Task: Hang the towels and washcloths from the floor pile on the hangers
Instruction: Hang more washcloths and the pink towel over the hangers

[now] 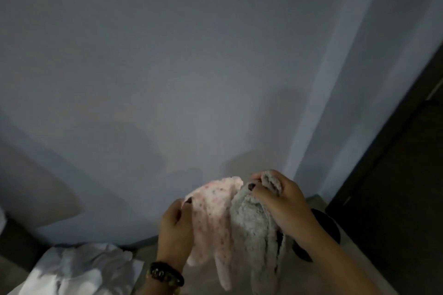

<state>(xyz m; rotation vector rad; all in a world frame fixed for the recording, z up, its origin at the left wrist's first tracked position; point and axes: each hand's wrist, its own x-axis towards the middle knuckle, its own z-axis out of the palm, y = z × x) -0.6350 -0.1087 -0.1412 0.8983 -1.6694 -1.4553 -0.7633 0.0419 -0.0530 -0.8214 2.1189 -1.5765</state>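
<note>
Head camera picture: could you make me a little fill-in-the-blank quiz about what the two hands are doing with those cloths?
1. The left hand pinches the speckled ____ fluffy washcloth.
2. The right hand grips the fluffy ____ washcloth.
3. A dark beaded bracelet sits on the ____ wrist.
4. A crumpled ____ cloth pile lies at lower left.

Missing words: pink; grey; left; white

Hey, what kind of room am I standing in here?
Probably a room in a home: a plain painted wall, a dark door at the right, and white laundry piled on the floor.
</note>
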